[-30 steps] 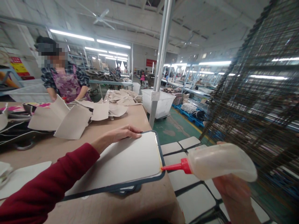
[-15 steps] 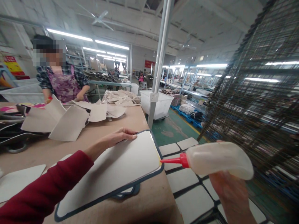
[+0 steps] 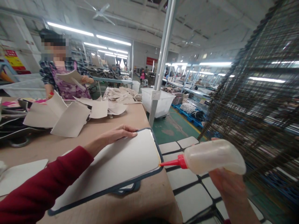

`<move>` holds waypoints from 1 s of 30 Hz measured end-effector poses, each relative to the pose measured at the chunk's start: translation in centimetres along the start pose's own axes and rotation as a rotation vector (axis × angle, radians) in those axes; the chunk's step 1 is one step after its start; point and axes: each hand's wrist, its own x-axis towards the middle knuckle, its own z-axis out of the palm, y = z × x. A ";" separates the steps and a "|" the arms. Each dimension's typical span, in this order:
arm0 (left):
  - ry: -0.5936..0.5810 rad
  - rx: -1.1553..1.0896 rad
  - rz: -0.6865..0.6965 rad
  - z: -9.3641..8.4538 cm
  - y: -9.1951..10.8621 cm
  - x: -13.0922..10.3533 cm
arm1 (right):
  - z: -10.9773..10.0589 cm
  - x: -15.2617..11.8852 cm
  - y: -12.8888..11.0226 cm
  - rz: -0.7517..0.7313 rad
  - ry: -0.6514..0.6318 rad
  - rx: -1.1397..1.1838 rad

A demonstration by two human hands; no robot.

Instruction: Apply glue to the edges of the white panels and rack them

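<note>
A white panel with a dark blue edge [image 3: 126,158] lies tilted over the near edge of the brown table. My left hand [image 3: 121,133] pinches its far edge, thumb on top. In my right hand [image 3: 227,180] is a translucent squeeze bottle [image 3: 212,157] with a red nozzle, held sideways. The nozzle tip meets the panel's right edge near the near right corner, where a thin yellowish line runs along the border. Beneath the panel, part of another dark-edged piece [image 3: 128,188] shows.
Beige sheets [image 3: 70,119] are heaped at the table's far left, with a person [image 3: 66,76] behind them. Dark-edged white panels [image 3: 193,199] stand low at the right. A metal post [image 3: 161,62], white bin [image 3: 157,102] and wire racks [image 3: 261,93] are beyond.
The bottle has shifted slightly left and its nozzle tip slightly down along the panel's edge. Across the table, the person has lifted a beige sheet. My left hand keeps its hold.
</note>
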 end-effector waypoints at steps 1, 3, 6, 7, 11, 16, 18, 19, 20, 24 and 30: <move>0.001 -0.005 0.005 -0.1 -0.2 0.1 | 0.0 0.0 0.1 -0.011 0.013 0.007; 0.021 -0.016 0.012 -0.3 -0.5 0.2 | 0.1 -0.1 0.3 -0.024 0.052 0.019; 0.085 -0.061 0.010 -0.4 -0.9 0.5 | 0.0 -0.4 0.9 -0.033 0.129 0.030; 0.110 -0.082 0.008 -0.4 -0.9 0.6 | 0.0 -0.6 1.1 -0.037 0.152 0.032; 0.206 -0.164 0.010 0.2 -1.1 1.0 | 0.4 -1.3 1.7 -0.093 0.277 0.013; 0.289 -0.255 0.002 0.7 -2.1 1.8 | 1.3 -2.1 2.2 -0.092 0.330 -0.003; 0.305 -0.280 0.009 0.7 -2.5 2.1 | 1.5 -2.2 2.4 -0.093 0.326 0.006; 0.312 -0.293 0.015 0.8 -2.6 2.2 | 1.5 -2.2 2.4 -0.098 0.324 0.009; 0.316 -0.307 0.022 0.8 -2.7 2.3 | 1.5 -2.2 2.5 -0.108 0.321 0.011; 0.342 -0.353 0.024 1.0 -2.8 2.5 | 1.4 -2.1 2.9 -0.119 0.317 -0.024; 0.422 -0.357 0.039 1.0 -2.6 2.7 | 2.6 -4.5 4.7 0.076 0.179 0.014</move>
